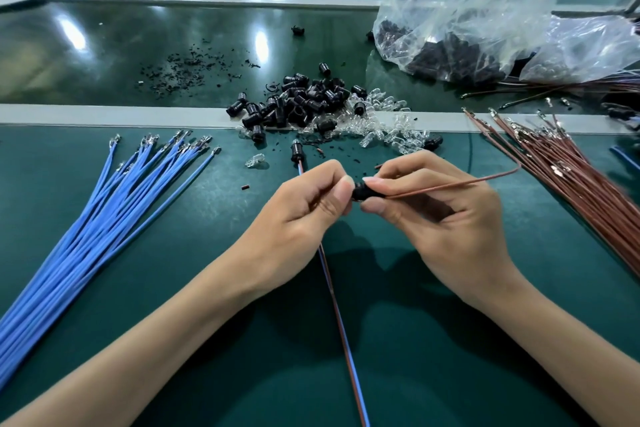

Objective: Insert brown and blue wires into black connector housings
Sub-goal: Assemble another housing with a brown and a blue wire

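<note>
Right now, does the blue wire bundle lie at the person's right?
No, the blue wire bundle lies left; the brown wires lie right.

Assembly workshop: wire bundles, connector pile

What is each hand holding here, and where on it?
Left hand pinches the black connector housing at its left end; right hand pinches the brown wire where it meets the housing.
</note>
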`<action>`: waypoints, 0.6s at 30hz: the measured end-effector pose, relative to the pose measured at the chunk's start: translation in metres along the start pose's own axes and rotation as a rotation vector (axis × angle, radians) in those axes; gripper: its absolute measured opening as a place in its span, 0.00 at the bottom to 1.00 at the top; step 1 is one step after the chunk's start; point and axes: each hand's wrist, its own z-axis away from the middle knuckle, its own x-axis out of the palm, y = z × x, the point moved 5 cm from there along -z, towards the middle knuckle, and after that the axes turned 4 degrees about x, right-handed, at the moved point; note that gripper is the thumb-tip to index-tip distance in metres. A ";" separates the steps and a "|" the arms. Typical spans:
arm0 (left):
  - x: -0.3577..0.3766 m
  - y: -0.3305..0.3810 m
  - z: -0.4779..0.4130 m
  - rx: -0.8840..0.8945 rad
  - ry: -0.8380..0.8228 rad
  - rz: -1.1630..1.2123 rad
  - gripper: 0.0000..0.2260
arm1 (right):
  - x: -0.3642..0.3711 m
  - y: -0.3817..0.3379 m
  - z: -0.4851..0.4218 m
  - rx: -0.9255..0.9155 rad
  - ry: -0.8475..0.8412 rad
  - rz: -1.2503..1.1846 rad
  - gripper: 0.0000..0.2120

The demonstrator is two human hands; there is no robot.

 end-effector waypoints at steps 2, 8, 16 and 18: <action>-0.001 0.001 -0.001 0.024 -0.006 0.025 0.11 | 0.000 0.001 -0.001 0.038 -0.015 -0.067 0.11; -0.002 0.002 0.000 0.039 0.014 0.011 0.12 | 0.001 0.002 -0.002 0.080 -0.042 -0.142 0.10; -0.003 0.004 0.003 0.039 0.076 -0.029 0.12 | 0.002 0.010 -0.002 0.202 -0.039 -0.276 0.06; -0.003 0.005 0.003 0.040 0.072 -0.016 0.12 | 0.001 0.013 -0.003 0.269 -0.053 -0.363 0.07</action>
